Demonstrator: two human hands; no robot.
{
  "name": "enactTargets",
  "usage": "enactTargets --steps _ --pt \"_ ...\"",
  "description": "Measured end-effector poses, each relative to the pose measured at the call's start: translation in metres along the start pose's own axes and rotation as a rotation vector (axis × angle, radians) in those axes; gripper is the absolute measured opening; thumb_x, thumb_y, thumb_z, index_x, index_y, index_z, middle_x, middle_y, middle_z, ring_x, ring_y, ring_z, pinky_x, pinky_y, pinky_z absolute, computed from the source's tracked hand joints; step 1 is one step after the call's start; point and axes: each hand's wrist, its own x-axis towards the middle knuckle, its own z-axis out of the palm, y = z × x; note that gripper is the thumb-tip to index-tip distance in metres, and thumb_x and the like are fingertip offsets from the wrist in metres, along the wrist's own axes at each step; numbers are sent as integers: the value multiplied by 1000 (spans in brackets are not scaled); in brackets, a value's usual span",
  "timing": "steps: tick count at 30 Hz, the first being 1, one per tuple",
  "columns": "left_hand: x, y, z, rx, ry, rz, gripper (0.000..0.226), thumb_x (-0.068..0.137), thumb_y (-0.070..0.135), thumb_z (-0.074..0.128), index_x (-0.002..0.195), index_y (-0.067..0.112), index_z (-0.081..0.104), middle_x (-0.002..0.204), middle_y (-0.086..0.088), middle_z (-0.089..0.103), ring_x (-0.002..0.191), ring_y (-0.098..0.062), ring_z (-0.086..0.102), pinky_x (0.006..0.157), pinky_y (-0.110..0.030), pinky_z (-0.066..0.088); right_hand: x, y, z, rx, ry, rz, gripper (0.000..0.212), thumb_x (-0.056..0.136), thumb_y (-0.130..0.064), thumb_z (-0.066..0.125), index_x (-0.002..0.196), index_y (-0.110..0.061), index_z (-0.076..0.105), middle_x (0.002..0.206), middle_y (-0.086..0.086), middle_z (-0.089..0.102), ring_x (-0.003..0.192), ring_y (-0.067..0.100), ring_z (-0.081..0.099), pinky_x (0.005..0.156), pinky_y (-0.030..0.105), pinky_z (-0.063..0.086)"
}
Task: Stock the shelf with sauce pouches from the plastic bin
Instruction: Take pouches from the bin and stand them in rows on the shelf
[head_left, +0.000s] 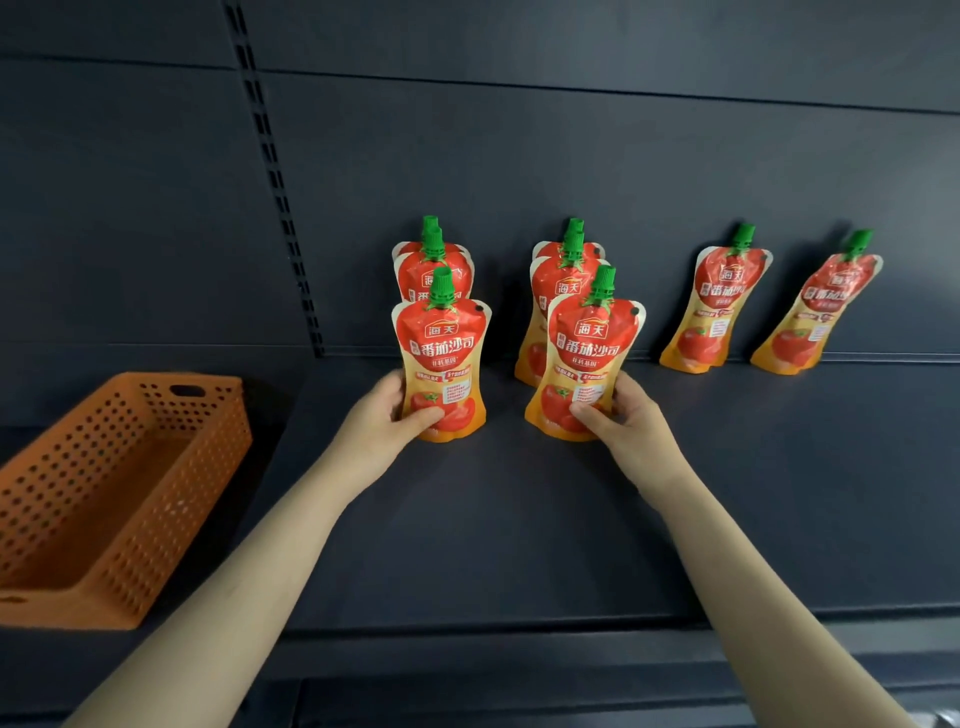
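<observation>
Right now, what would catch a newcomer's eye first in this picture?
Red sauce pouches with green caps stand out on the dark shelf: two rows in the middle, plus two leaning pouches against the back wall at the right. The left hand grips the left front pouch, and the right hand grips the right front pouch. An orange bin sits at the far left.
</observation>
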Motion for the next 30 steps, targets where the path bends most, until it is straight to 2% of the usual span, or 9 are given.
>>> enactTargets --steps 3,6,11,14,19,24,27,30 --pt "4 0 0 44 47 17 39 89 26 68 125 34 55 114 20 66 104 6 62 87 -17 50 7 4 -1 -48 7 -10 50 87 -25 70 132 -26 48 124 -10 63 115 8 60 98 34 51" --pt "9 -2 1 33 98 14 36 89 26 69 122 34 58 111 19 68 101 5 63 85 -17 50 14 9 1 -54 15 -19 48 87 -26 71 128 -30 47 125 -9 63 117 11 59 100 40 50" --pt "22 -3 3 22 165 26 37 88 23 70 120 34 55 111 18 67 102 -1 64 86 -22 51 22 7 7 -82 65 -60 42 89 -21 69 125 -29 50 122 -9 62 111 7 60 90 23 52" --pt "28 -3 4 5 226 23 44 86 22 72 122 30 49 113 16 65 104 -1 61 82 -19 49 26 6 12 -109 118 -83 41 88 -20 69 123 -29 49 114 -16 62 106 0 59 82 11 48" --pt "35 -6 4 46 270 36 40 85 22 74 118 30 53 112 18 62 105 -2 60 85 -23 50 32 8 16 -148 176 -97 45 89 -19 69 127 -26 45 106 -21 58 98 -8 55 74 -1 42" --pt "38 -5 5 66 287 42 41 85 23 73 122 24 53 114 13 62 104 -3 59 79 -16 47 37 9 20 -169 192 -105 46 90 -20 68 130 -23 45 114 -14 59 99 -7 56 74 0 43" --pt "41 -4 5 77 290 44 39 86 23 73 119 27 53 109 18 61 101 0 59 75 -12 45 39 11 21 -200 209 -112 47 89 -22 68 130 -26 45 123 -8 59 107 4 57 80 7 44" --pt "44 -5 5 89 288 51 39 86 24 73 119 27 52 107 21 60 100 2 58 74 -10 44 41 13 22 -224 210 -116 49 89 -22 68 131 -25 44 121 -8 59 106 2 56 80 6 43"
